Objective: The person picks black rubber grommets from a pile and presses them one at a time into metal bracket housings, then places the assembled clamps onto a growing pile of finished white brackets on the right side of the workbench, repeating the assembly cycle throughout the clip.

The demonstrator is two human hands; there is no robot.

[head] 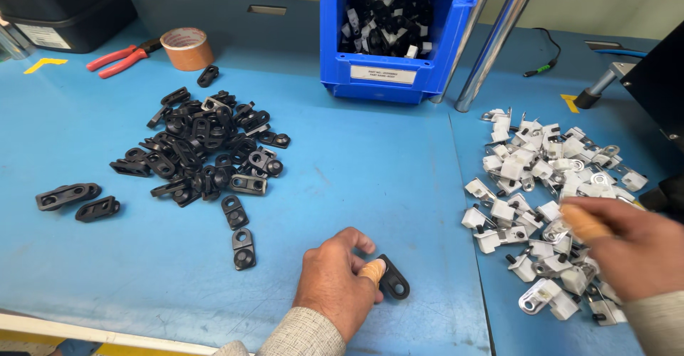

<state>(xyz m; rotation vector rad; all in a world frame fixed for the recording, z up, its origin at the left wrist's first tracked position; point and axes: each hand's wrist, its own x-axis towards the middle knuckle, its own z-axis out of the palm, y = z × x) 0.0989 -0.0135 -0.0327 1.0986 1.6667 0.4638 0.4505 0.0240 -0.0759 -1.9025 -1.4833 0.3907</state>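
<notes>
Left hand (pixel 335 285) – near centre of the blue table (pixel 385 164), fingers curled, pinching a black bracket (pixel 394 278) flat on the surface | Right hand (pixel 630 245) – near right, blurred, fingers narrowed over the white clip pile (pixel 545 185), grasp unclear | Black bracket heap (pixel 203 149) far left | Blue bin (pixel 395 32) far centre

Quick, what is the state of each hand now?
Left hand: closed on a black bracket.
Right hand: over the white clips; grip cannot be told.
</notes>
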